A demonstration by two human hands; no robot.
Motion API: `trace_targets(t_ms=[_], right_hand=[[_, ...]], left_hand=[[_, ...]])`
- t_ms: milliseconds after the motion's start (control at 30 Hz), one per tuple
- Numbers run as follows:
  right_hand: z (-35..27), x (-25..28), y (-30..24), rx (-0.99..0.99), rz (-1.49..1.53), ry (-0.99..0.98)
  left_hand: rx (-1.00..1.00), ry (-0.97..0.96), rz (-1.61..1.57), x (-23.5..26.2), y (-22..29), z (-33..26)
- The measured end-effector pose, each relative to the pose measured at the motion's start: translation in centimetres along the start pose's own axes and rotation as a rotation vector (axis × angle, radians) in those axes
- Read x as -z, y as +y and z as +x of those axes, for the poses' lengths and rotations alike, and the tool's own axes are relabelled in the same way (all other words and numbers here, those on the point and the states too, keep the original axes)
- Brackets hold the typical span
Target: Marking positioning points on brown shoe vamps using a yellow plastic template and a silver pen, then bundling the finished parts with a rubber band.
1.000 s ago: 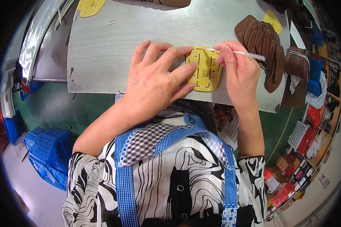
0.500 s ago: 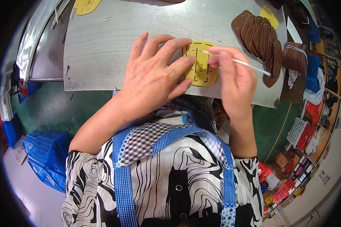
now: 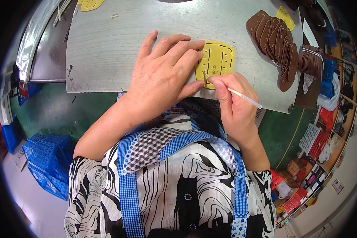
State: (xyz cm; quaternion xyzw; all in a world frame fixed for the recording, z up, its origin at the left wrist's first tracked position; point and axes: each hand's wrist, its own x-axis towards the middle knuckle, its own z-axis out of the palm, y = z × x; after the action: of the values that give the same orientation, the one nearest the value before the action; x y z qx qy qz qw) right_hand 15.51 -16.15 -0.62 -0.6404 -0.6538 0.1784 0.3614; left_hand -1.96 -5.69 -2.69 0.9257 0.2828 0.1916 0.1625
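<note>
A yellow slotted template (image 3: 222,55) lies near the front edge of the work table. My left hand (image 3: 164,69) is spread flat, its fingertips and thumb resting on the template's left side. In my right hand (image 3: 236,95) a thin white marking pen (image 3: 246,98) is pinched between thumb and fingers. Its tip meets the template's lower left part, by a slot near my left thumb. Whatever lies under the template is hidden.
Fanned brown leather pieces (image 3: 271,37) lie to the right, beside a tied brown bundle (image 3: 310,63). Another yellow template (image 3: 285,18) is behind them, and one more (image 3: 90,4) at the far left. Blue crates (image 3: 47,162) stand on the floor at left.
My right hand has moved toward me, bringing the pen tip from the template's upper part down to its lower left. The left hand remains spread on the template.
</note>
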Motion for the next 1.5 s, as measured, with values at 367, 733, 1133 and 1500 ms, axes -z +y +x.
trace_targets(t_ms=[367, 733, 1133, 1500], right_hand=[[2.3, -0.6, 1.3, -0.026, -0.041, 0.129], [1.3, 1.2, 1.8, -0.173, 0.142, 0.216], [-1.9, 1.5, 0.0, -0.162, -0.024, 0.002], [1.8, 0.8, 2.7, -0.081, -0.056, 0.211]], left_hand=[[0.002, -0.015, -0.002, 0.2, 0.2, 0.2], [-0.019, -0.045, 0.077, 0.1, 0.5, 0.0], [-0.006, -0.059, 0.103, 0.0, 0.5, 0.0], [-0.018, -0.070, 0.109, 0.0, 0.5, 0.0]])
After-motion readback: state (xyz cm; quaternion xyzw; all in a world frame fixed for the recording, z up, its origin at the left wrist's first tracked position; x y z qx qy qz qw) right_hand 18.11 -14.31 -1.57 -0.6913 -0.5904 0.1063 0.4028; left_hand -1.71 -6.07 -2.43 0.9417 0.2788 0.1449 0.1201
